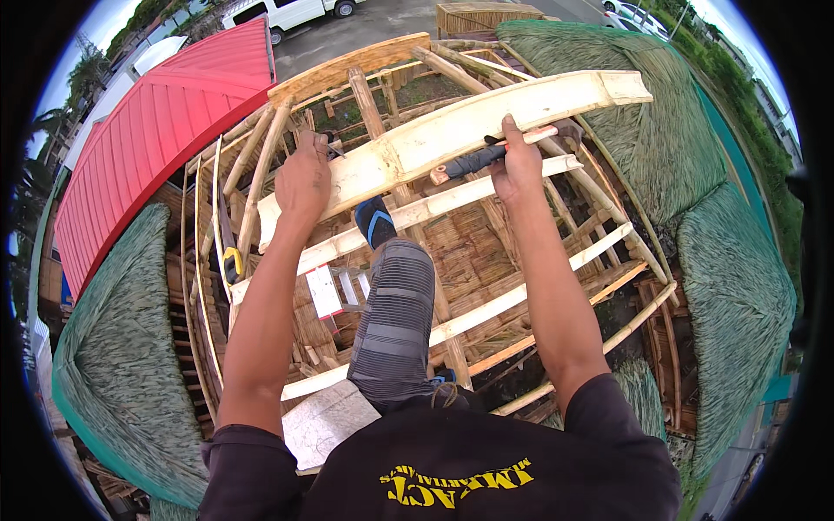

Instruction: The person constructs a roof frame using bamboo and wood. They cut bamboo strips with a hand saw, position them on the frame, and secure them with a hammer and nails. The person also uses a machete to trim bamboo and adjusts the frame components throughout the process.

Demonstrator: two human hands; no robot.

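Observation:
A wide split-bamboo slat (434, 143) lies aslant over the roof frame, its pale inner face up. My left hand (304, 178) is closed on its left part, and a small dark object (333, 145) I cannot identify shows by the fingers. My right hand (518, 163) is closed around a hammer (473, 163) with a black-wrapped wooden handle. The hammer's head (569, 130) points right, and my thumb reaches over the slat's near edge. Just below lies a narrower bamboo strip (434, 207), with my sandalled foot (375, 222) beside it.
Bamboo poles (373, 100) and strips form an open frame, with a woven floor (469, 247) far below. A yellow-handled saw (233, 263) hangs at the left. A ladder (352, 286) stands beneath. Around are thatched roofs (730, 313) and a red roof (174, 130).

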